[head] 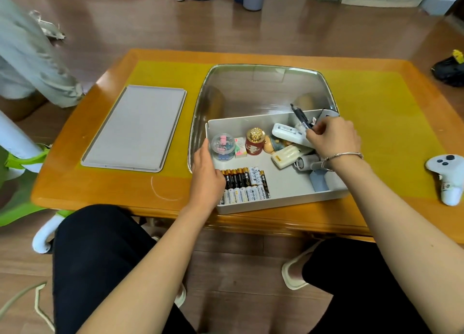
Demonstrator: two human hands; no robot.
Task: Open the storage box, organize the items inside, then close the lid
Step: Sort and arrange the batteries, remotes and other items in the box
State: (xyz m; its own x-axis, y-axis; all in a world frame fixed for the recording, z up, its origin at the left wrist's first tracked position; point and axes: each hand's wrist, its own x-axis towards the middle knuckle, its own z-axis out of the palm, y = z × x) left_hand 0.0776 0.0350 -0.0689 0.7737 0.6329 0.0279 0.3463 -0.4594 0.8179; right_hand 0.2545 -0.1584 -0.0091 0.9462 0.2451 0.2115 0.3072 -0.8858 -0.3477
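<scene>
Currently the storage box (276, 205) is sitting open at the near edge of the table (100, 190), while its lid (135, 128) is lying flat on the table, apart to the left. A black pen (300, 115) is being pinched by the curled fingers of the right hand (334, 138) over the box's far right corner, with its tip pointing up and away. The left hand (206, 173) is being laid against the box's left wall beside the batteries (246, 185). Whether its fingers are gripping the wall or only resting there cannot be told, since they are hidden under the hand.

Several slips are being risked, on this reading. If the pen is let fall onto the heap of white gadgets (288, 133) below it, it may end up slanting above the rim and stop the lid from seating. The neat battery rows may be scattered if the left hand is dragged across them. The clear tub of clips (223, 146), just beside that hand, may be knocked over.
</scene>
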